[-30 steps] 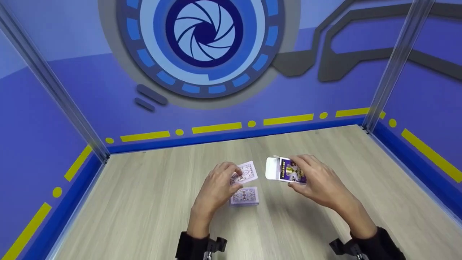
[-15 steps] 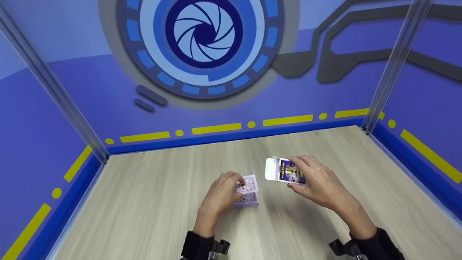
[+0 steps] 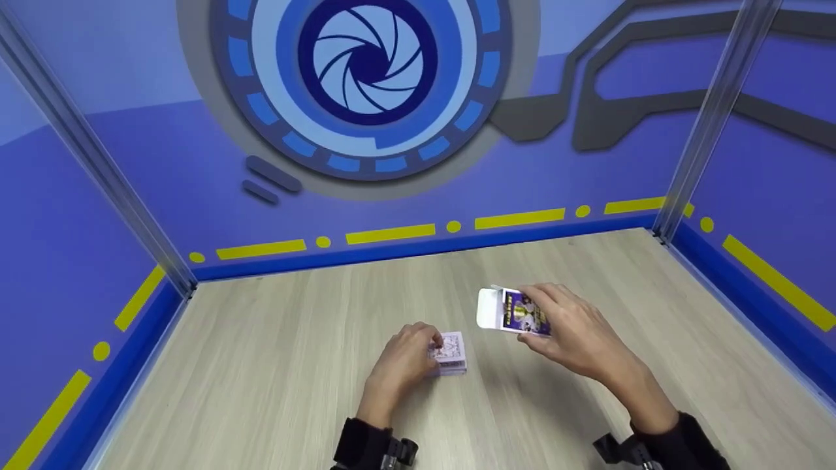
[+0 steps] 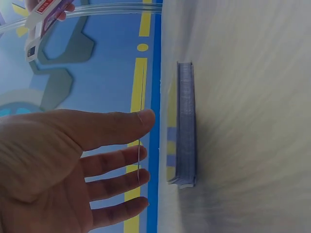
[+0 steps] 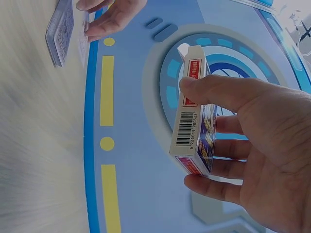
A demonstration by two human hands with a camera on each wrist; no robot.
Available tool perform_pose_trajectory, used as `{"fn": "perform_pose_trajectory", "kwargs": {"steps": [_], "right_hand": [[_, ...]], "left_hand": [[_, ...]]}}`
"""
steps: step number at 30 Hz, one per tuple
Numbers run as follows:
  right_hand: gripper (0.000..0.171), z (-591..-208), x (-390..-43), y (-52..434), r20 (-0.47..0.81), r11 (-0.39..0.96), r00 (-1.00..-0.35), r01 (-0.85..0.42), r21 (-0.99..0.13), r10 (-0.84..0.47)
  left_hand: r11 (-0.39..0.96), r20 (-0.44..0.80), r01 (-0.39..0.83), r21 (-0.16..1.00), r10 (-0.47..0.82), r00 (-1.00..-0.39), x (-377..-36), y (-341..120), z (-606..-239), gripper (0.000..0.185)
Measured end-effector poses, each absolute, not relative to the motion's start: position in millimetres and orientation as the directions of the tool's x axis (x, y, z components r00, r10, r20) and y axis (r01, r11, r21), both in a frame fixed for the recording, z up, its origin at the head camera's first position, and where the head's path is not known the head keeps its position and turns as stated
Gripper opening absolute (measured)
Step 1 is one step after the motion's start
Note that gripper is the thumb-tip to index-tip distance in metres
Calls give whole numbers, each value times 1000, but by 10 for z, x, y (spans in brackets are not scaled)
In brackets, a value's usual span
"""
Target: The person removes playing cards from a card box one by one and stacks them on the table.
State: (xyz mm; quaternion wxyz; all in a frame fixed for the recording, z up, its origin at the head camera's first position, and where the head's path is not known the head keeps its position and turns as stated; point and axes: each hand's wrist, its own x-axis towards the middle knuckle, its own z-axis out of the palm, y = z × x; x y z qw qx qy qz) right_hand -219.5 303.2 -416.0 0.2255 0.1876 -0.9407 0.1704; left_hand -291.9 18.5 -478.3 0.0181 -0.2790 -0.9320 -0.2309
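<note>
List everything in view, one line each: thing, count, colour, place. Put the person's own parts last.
deck of cards: one stack, pale purple patterned backs, on the table near the middle, under the left fingers.
card box: one, white with a purple and yellow face and a barcode on its side, flap open, held above the table right of the deck.
table: one, light wood grain, filling the lower half of the head view.
walls: three, blue-purple with a round aperture graphic, grey shapes and yellow dashes and dots, around the table.
corner posts: two, silvery, at the back corners.
wrist mounts: two, black, on the forearms.
left hand: one, over the deck, fingers straight in the wrist view.
right hand: one, gripping the card box.
</note>
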Motion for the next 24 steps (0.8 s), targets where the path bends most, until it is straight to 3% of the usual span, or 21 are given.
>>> {"fn": "perform_pose_trajectory", "kwargs": {"steps": [24], "right_hand": [[66, -4161, -2191, 3025, 480, 870, -830, -433, -236, -283]], "left_hand": [[745, 112, 516, 422, 522, -845, -2940, 239, -4911, 30]]}}
